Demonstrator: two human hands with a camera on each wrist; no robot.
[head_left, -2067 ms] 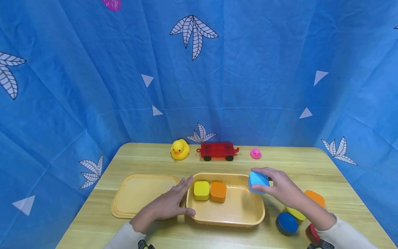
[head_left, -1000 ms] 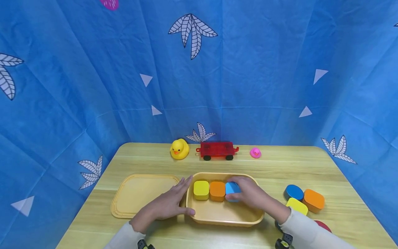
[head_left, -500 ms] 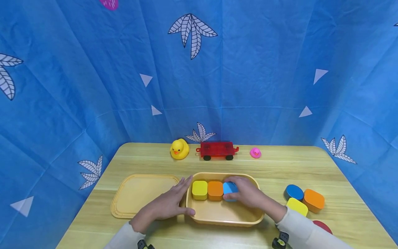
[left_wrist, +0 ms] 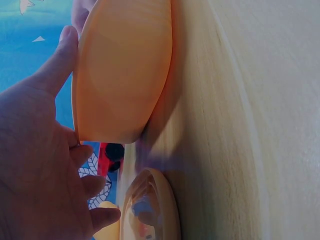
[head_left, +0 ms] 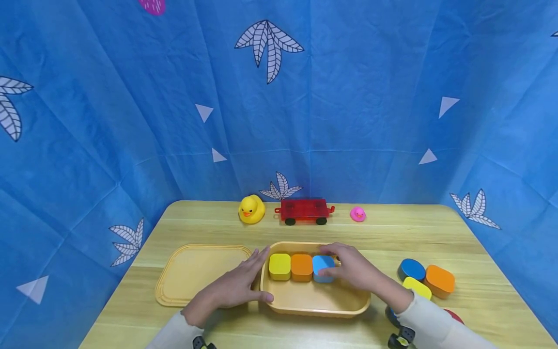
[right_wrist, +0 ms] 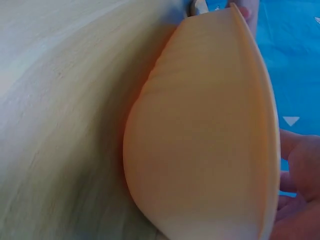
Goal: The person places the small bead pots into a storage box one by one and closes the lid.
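Observation:
In the head view, a tan plastic box (head_left: 316, 309) stands in the middle of the table. Inside it, a yellow block (head_left: 280, 266), an orange block (head_left: 302, 267) and a light blue block (head_left: 321, 265) form a row along the far side. My left hand (head_left: 237, 283) rests on the box's left end, fingers spread and thumb at the near corner; the left wrist view shows the thumb touching the rim. Over the right part of the box, my right hand (head_left: 350, 267) has fingers and thumb apart around the light blue block's right side, with a gap showing between palm and block.
A tan lid (head_left: 196, 274) lies left of the box. Blue, orange (head_left: 440, 281), yellow and red blocks lie at the right, some partly behind the right sleeve. A yellow duck (head_left: 251, 209), a red wagon (head_left: 304, 210) and a pink duck (head_left: 358, 214) stand along the back.
My right hand brought the light blue block into the box and set it against the orange one; the row slid slightly left. The hand has since loosened and shifted right. The left hand stayed put.

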